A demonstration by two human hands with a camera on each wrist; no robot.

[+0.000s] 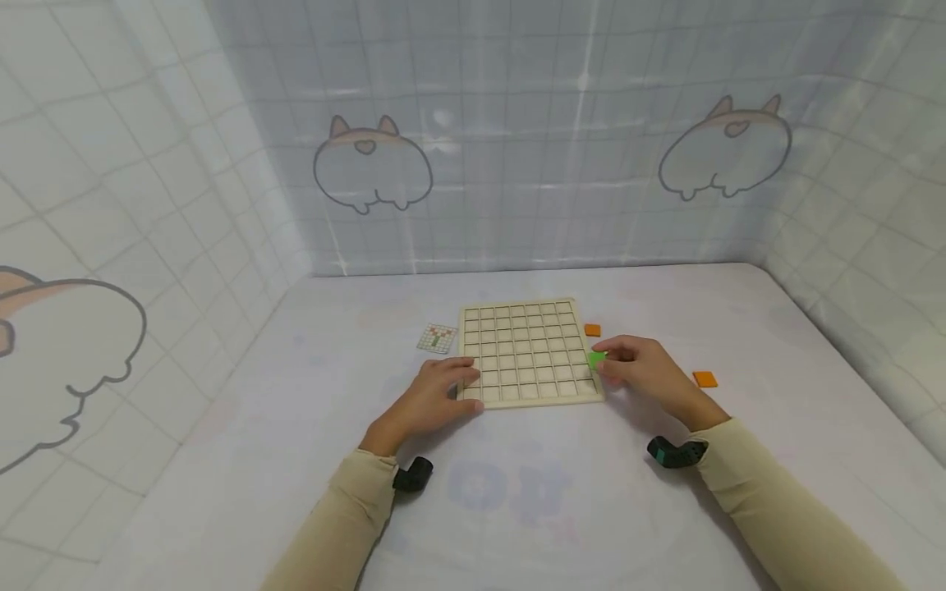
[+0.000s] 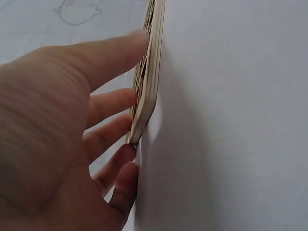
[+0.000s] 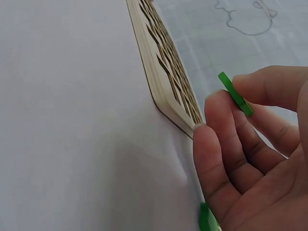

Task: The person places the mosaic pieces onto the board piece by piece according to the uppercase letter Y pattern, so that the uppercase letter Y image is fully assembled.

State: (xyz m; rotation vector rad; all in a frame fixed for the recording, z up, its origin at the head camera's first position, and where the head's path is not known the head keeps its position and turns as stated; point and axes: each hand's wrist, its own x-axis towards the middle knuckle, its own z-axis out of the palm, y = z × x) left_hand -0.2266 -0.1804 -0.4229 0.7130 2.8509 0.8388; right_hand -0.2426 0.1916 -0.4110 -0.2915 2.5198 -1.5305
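A pale wooden grid board [image 1: 526,351], square and cut into many small open cells, lies flat on the white table [image 1: 296,427] in front of you. Your left hand [image 1: 436,396] rests at its near left corner, fingers [image 2: 108,103] fairly straight against the board's edge [image 2: 147,91], steadying rather than gripping it.

Your right hand [image 1: 645,369] sits at the board's right edge and pinches a small flat green square tile [image 3: 235,93] between thumb and fingertips [image 3: 219,108], just beside the board's near right corner [image 3: 185,120]. A second bit of green [image 3: 206,217] shows low under that palm (too little of it shows to tell what it is).

Two orange square tiles lie loose on the table: one [image 1: 592,330] just beside the board's far right edge, one [image 1: 704,378] farther right, beyond your hand. A small printed pattern card [image 1: 437,337] lies near the board's far left corner.

The green tile looks thin, stiff and very light, probably smooth enough to slip; pinching it by two opposite edges likely gives the best control. The board seems rigid and light, so it may slide unless you hold it down.
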